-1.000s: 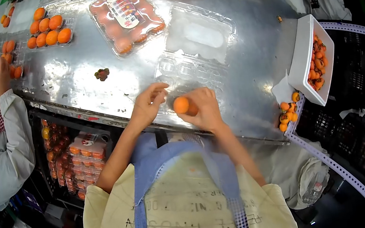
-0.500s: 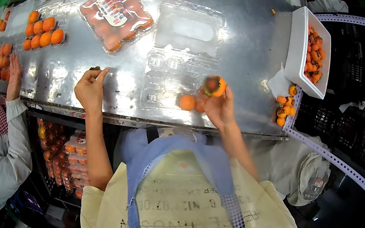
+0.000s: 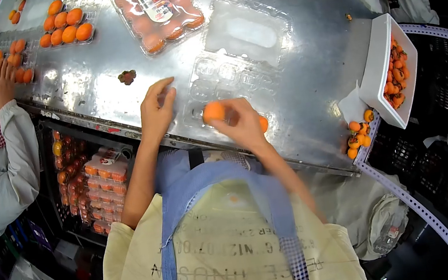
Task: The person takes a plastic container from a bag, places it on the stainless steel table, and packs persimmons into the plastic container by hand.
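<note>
The right hand grips a smooth, round orange fruit at the near-left part of the clear plastic tray. The left hand, fingers parted, is left of the fruit.

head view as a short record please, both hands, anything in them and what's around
surface: grey metal table
container: open clear plastic clamshell, on the table
right hand: gripping a smooth round orange fruit at the clamshell's near side
left hand: half-curled left of the clamshell, nothing visible in it
beside right hand: another orange fruit, partly hidden
beyond: closed clear plastic pack, labelled
right end: white rectangular box holding a heap of orange fruit
</note>
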Motion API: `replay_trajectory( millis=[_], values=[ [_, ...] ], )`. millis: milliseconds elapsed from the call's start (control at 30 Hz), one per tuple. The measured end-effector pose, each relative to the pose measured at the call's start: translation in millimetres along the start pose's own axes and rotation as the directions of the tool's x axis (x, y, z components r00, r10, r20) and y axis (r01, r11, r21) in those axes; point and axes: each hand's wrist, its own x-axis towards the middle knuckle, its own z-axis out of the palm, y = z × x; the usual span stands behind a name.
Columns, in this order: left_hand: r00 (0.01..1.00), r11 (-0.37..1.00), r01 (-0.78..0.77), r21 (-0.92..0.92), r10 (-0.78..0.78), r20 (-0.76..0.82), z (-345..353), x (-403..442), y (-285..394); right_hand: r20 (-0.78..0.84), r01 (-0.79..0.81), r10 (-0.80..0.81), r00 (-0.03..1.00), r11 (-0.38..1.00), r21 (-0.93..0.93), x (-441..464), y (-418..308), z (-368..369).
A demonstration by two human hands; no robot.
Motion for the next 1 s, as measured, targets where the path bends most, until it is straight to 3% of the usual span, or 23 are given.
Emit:
replay_trajectory(
  millis=[67, 167, 267, 300, 433, 633, 733, 867, 967, 1000],
  values=[
    [0.998, 0.998, 0.056, -0.022, -0.056, -0.003, 2, -5, -10, -0.016, 0.27, -0.281, 0.959, 0.933, -0.24, 10, -7, 12],
    [0.988, 0.983, 0.152, -0.104, -0.152, 0.007, 2, -14, -3, -0.016, 0.258, -0.274, 0.962, 0.922, -0.29, 14, -17, 18],
    [0.972, 0.921, -0.233, 0.312, 0.231, 0.042, 1, -19, 0, -0.092, 0.225, -0.255, 0.963, 0.941, -0.253, 19, -2, 16],
    [0.946, 0.871, -0.302, 0.388, 0.324, 0.009, 7, -23, 5, -0.129, 0.21, -0.243, 0.961, 0.951, -0.228, 21, 4, 12],
    [0.815, 0.594, -0.539, 0.597, 0.546, 0.193, 20, -26, 3, -0.166, 0.118, -0.151, 0.975, 0.974, -0.193, 21, 7, -8],
    [0.86, 0.345, -0.494, 0.798, 0.327, 0.392, 37, -26, 8, -0.163, 0.119, -0.144, 0.976, 0.981, -0.156, 15, 9, -16],
    [0.858, 0.354, -0.493, 0.795, 0.349, 0.377, 49, -24, 8, -0.172, 0.036, -0.033, 0.985, 0.999, 0.014, 11, 15, -8],
    [0.868, 0.405, -0.477, 0.78, 0.36, 0.343, 51, -20, 7, -0.148, 0.026, -0.02, 0.989, 0.999, 0.039, 6, 13, -4],
    [0.935, 0.73, -0.355, 0.584, 0.263, 0.239, 26, -17, 26, -0.127, 0.05, -0.052, 0.991, 0.999, -0.016, 4, 11, -4],
    [0.973, 0.838, -0.224, 0.497, 0.223, 0.063, 17, -14, 27, -0.121, 0.07, -0.074, 0.99, 0.997, -0.039, 3, 6, -3]
  ],
)
